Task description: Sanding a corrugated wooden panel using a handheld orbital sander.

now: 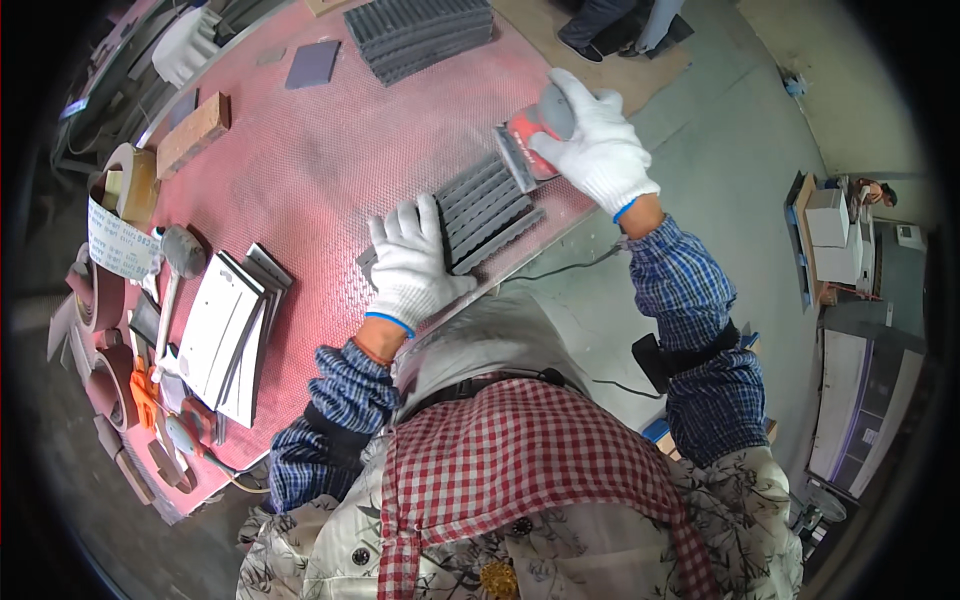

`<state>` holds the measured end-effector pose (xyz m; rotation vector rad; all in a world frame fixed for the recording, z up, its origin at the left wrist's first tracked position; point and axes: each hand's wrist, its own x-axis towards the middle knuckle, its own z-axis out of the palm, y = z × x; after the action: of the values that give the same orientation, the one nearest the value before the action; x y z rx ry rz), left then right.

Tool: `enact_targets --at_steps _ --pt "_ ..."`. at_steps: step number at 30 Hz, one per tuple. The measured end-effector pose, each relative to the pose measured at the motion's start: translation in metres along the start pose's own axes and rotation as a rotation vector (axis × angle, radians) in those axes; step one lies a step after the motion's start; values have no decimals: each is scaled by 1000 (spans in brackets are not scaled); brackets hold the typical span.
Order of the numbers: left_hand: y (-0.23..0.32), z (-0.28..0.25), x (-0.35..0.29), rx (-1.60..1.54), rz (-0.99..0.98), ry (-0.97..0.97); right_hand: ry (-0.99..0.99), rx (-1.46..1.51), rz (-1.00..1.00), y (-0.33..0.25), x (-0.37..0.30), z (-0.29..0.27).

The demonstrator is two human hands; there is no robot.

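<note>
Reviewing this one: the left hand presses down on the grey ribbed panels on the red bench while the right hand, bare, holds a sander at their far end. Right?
Not quite. The head view shows the right hand in a white glove, not bare. Otherwise correct: the left hand presses the grey ribbed panels on the red bench, and the right holds the sander.

Sander [530, 140] body under right hand [598, 150], perhaps gripped; panel [490, 210] corner beneath left hand [412, 265]

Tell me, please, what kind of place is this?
Probably a workshop or small factory. The gloved right hand presses a red and grey power sander on a dark grey ribbed panel lying on a red workbench, with a stack of similar ribbed panels behind.
</note>
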<state>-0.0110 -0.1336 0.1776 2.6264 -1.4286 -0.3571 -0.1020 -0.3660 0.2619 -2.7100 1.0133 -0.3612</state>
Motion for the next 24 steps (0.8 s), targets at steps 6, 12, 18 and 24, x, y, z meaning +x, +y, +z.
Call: enact_targets --at_steps 6,12,18,24 --pt "-4 11 6 -144 4 52 -3 57 -61 -9 8 21" --pt "-5 15 5 -176 6 59 -65 82 -64 -24 12 34" --pt "-5 14 3 -209 -1 80 -68 53 -96 -22 14 31" --pt "-5 15 5 -209 12 74 -69 16 -23 -26 11 32"
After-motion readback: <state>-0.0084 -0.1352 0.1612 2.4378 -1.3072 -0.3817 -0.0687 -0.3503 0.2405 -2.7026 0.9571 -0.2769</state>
